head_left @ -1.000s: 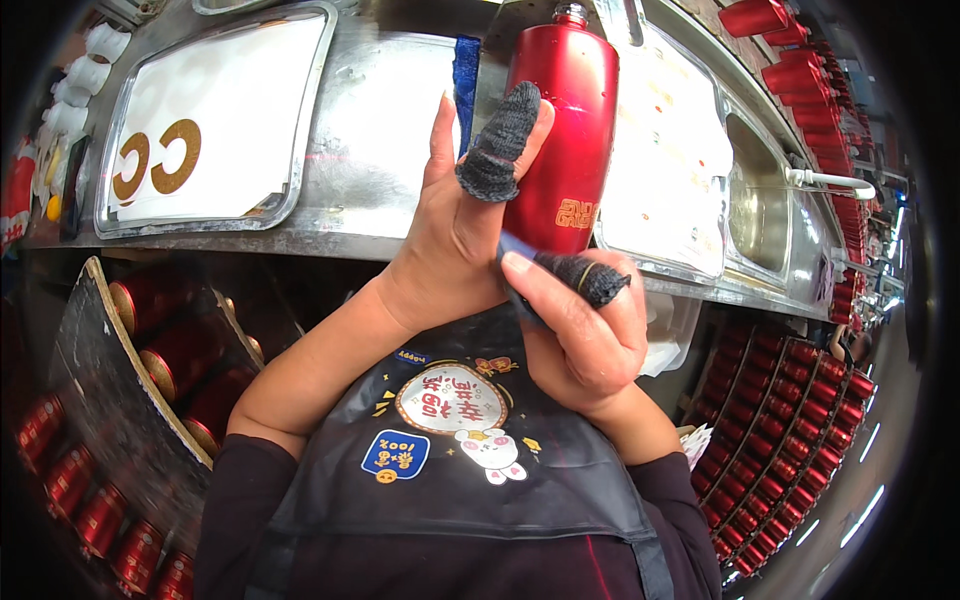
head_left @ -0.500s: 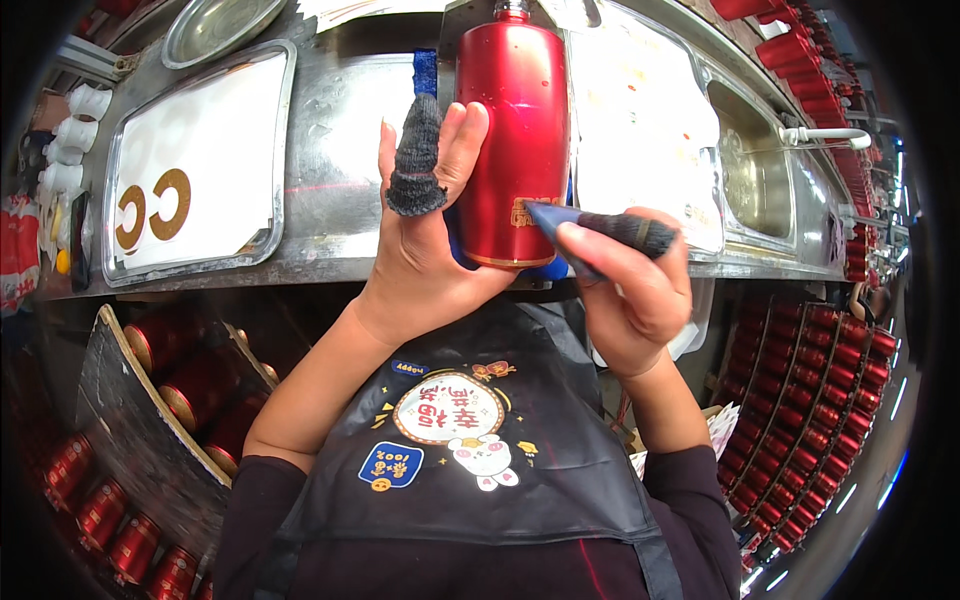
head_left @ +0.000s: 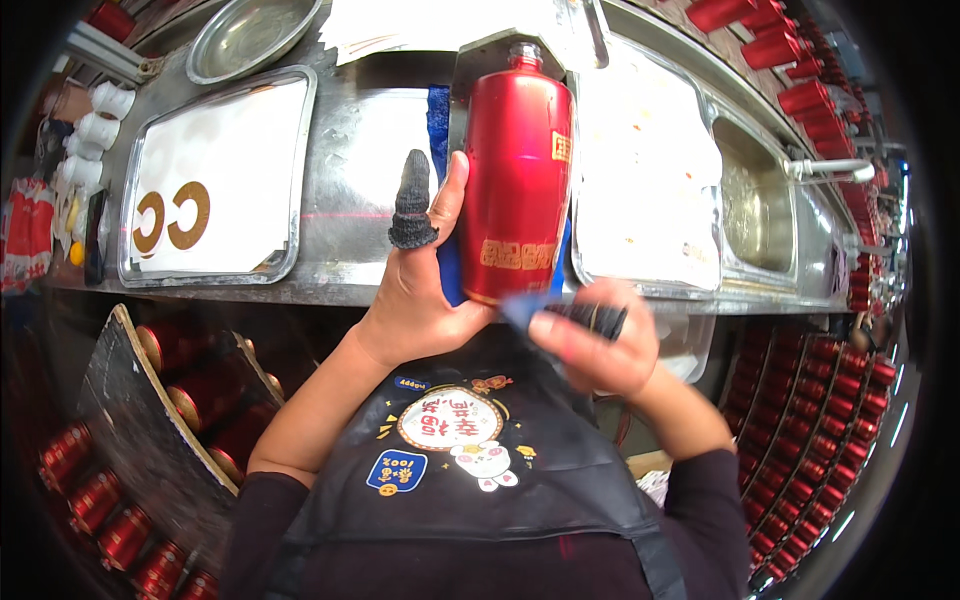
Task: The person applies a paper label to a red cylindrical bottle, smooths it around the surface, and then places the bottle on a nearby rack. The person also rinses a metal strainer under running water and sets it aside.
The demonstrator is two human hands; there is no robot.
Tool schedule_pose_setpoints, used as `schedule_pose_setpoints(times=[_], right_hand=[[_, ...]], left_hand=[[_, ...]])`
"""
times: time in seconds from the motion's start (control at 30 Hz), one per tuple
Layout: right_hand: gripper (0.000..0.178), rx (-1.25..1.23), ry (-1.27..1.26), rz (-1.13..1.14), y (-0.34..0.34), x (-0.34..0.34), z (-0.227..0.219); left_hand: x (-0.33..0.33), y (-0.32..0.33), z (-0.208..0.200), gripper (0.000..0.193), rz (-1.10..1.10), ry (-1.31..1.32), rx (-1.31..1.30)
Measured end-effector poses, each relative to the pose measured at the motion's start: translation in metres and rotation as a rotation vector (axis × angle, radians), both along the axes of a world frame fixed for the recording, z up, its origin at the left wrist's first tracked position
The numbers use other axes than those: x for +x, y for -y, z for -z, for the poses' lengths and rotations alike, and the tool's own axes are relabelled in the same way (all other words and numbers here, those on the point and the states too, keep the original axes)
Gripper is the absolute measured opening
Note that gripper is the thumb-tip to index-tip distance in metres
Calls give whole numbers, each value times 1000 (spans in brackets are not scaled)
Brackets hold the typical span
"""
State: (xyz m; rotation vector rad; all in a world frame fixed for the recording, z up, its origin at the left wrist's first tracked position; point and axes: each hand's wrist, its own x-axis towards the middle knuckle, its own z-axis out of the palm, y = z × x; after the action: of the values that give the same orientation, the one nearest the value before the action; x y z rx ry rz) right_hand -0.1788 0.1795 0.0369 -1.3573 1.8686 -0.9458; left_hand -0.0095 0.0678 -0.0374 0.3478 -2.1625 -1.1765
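A glossy red bottle (head_left: 515,170) lies with its clear glass neck pointing away from me. Gold lettering decals (head_left: 518,253) band its near end, and another gold patch shows on its right edge. My left hand (head_left: 408,300), a black knitted sleeve on one finger, grips the bottle from its left side and base. In my right hand (head_left: 610,350), blurred by motion, is a thin blue scraper (head_left: 519,309), pinched by its flat body. Its tip is beside the bottle's base; whether they touch I cannot tell. Blue cloth (head_left: 438,115) shows beneath and beside the bottle.
At left, a metal tray (head_left: 300,180) holds white sheets with brown-gold C shapes, near a round metal pan (head_left: 215,70). At right are another sheet-covered tray (head_left: 585,265) and a sink (head_left: 790,225) with a faucet. Red bottles fill racks (head_left: 800,450) on both sides.
The bottle has turned, bringing more gold lettering into view. My right hand and the scraper have moved down from the decal to the base. The head view has shifted slightly.
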Motion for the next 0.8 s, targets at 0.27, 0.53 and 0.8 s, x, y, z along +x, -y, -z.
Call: schedule_pose_setpoints(times=[0.27, 0.53, 0.8], right_hand=[[19, -762, -715, -25, 26, -30, 36], [17, -877, -540, 95, 62, -48, 22], [20, -706, -400, 273, 62, -46, 6]], left_hand=[[6, 5, 0, 113, 25, 169, -67], [7, 2, 6, 108, 25, 276, -22], [5, 5, 4, 111, -43, 375, -291]])
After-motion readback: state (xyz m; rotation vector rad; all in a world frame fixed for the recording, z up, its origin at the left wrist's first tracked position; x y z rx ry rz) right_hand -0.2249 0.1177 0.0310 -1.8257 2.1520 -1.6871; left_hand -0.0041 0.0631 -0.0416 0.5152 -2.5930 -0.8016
